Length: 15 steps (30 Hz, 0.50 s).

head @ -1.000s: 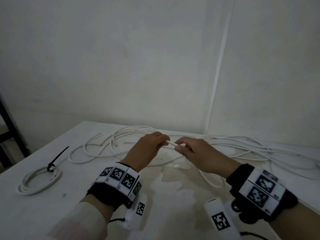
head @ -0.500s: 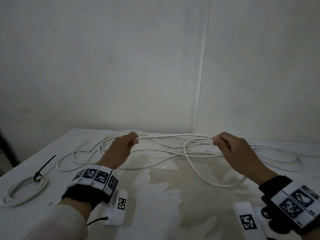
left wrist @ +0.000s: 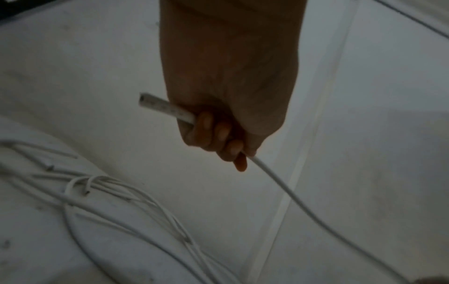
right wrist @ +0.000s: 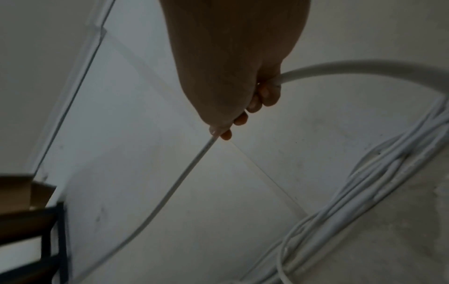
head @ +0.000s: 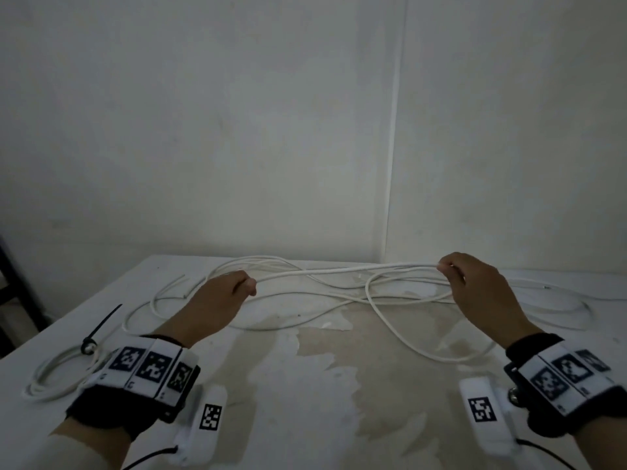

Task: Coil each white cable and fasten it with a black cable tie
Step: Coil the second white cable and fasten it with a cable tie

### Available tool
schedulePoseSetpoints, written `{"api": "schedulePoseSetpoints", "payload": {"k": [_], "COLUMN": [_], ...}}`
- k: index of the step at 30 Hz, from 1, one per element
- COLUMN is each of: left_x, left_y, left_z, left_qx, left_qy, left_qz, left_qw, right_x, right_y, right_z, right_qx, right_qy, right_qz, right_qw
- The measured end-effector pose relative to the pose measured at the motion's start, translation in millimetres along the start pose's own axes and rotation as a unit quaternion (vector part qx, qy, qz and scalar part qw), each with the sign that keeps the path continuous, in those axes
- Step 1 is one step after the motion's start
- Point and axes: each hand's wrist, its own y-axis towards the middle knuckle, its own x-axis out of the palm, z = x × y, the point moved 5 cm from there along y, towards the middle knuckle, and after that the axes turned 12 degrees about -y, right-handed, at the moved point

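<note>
A white cable (head: 342, 270) is stretched above the table between my two hands. My left hand (head: 234, 286) grips it close to its cut end (left wrist: 160, 104), which sticks out of the fist (left wrist: 218, 138). My right hand (head: 454, 269) pinches the same cable further along (right wrist: 192, 167); from there it drops in a loop (head: 403, 337) onto the table. Several other loose white cables (head: 305, 300) lie tangled behind the hands. At the left lies a coiled white cable (head: 51, 374) fastened with a black cable tie (head: 98, 330).
The white table (head: 305, 401) has a stained patch in the middle and stands in a corner of white walls. A dark frame (head: 13, 300) stands off its left edge. Loose cables (head: 559, 300) spread to the far right.
My hands, close together a second ago, have drawn apart sideways, pulling a length of the white cable out straight between them. The view has tilted up.
</note>
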Motion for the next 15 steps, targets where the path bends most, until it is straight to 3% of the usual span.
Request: {"api": "schedulePoseSetpoints", "payload": {"k": [2,4,7,9,12,15], "left_x": [-5,-9,-6,-4,-4,-1], "left_y": [-3,-8,-13,-13,-11,-11], "left_z": [6,19,46,55,53,50], "left_qx": [-0.040,-0.039,0.036,0.066,0.058,0.061], "left_qy": [-0.147,-0.249,-0.251,-0.246,-0.248,-0.202], "left_qz": [0.001,-0.003,0.018,0.054,0.082,0.049], "left_qw": [0.988,0.968,0.967,0.966,0.963,0.976], "right_x": [7,15,25,24,24,19], "right_y": [-5,-12,-19,-25,-37,-50], "right_z": [-9,-25,-55,-80,-105,-127], "right_qx": [-0.052,-0.127,-0.205,-0.251,-0.305,-0.358], "right_qy": [-0.080,-0.156,-0.204,-0.219,-0.182,-0.139], "right_qz": [0.011,0.018,0.004,0.034,0.059,0.068], "right_qw": [0.995,0.979,0.957,0.942,0.933,0.921]}}
